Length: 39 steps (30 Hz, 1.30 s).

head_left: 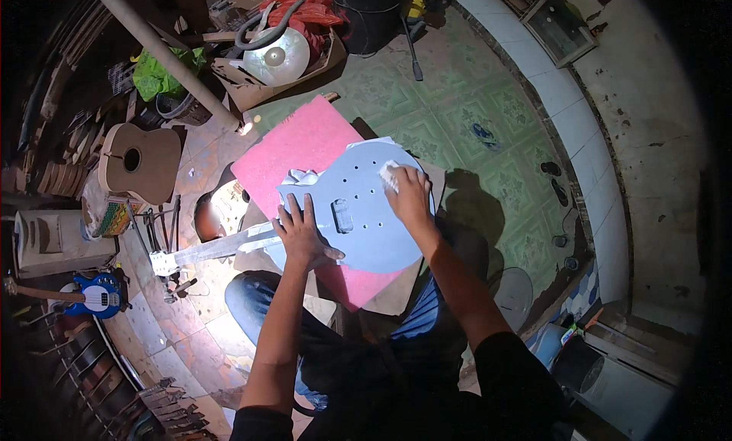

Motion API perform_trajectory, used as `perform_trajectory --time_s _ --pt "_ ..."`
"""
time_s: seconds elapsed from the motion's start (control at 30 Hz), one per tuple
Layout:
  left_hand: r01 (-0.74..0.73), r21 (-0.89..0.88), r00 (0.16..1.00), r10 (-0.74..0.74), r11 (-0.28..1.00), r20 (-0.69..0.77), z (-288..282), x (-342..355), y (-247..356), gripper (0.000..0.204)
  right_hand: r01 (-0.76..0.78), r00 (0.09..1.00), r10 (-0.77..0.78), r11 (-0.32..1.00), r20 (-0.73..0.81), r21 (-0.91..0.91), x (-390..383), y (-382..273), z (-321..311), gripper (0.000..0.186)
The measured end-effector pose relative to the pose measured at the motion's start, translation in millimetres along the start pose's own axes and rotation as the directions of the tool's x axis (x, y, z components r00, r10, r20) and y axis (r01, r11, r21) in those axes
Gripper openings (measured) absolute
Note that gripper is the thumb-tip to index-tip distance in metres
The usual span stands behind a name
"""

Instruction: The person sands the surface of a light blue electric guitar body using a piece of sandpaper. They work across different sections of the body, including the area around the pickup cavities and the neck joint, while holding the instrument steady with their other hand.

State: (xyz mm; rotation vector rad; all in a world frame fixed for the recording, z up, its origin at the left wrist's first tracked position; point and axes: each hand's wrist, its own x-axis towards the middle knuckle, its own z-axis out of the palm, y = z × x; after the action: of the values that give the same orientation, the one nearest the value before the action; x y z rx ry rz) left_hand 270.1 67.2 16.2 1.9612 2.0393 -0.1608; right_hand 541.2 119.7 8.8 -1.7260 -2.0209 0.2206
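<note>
A grey electric guitar body (381, 246) lies flat across a pink board (305, 136) in front of me. Several small holes and a rectangular cavity pierce its face. Its neck (217, 250), wrapped in pale covering, points left. My left hand (305, 234) rests on the body beside the neck joint, fingers spread, holding nothing. Near the far right edge of the body, my right hand (412, 201) presses a white wad (389, 176) against the surface. Whether it is cloth or paper I cannot tell. Crumpled white material (300, 178) shows at the body's upper left edge.
An acoustic guitar body (145, 160) stands at the left, above a blue guitar (97, 297). A slanting pole (164, 52) rises toward the upper left. A cardboard box (244, 96) holds a pale disc (288, 64). Sandals (485, 136) lie on the green tiled floor (450, 109).
</note>
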Motion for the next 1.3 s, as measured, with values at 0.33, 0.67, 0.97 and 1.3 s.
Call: perform_trajectory --time_s 0.33,0.67,0.97,1.3 --pt "0.012 0.022 1.000 -0.012 1.000 0.013 9 4 -4 0.181 0.223 0.965 -0.220 0.975 0.141 -0.004 -51 -32 8 0.052" --pt "0.019 0.008 0.998 -0.020 1.000 0.056 8 2 -6 0.181 0.373 0.894 -0.378 0.925 0.240 0.068 -87 -52 3 0.061" --pt "0.028 0.010 0.998 -0.028 1.000 0.062 7 5 -7 0.182 0.028 0.998 -0.023 0.995 0.054 -0.093 -73 -49 17 0.047" --pt "0.028 0.007 0.999 -0.028 1.000 0.030 2 -1 -1 0.178 -0.141 0.984 0.140 0.990 -0.114 0.003 -74 -3 -9 0.047"
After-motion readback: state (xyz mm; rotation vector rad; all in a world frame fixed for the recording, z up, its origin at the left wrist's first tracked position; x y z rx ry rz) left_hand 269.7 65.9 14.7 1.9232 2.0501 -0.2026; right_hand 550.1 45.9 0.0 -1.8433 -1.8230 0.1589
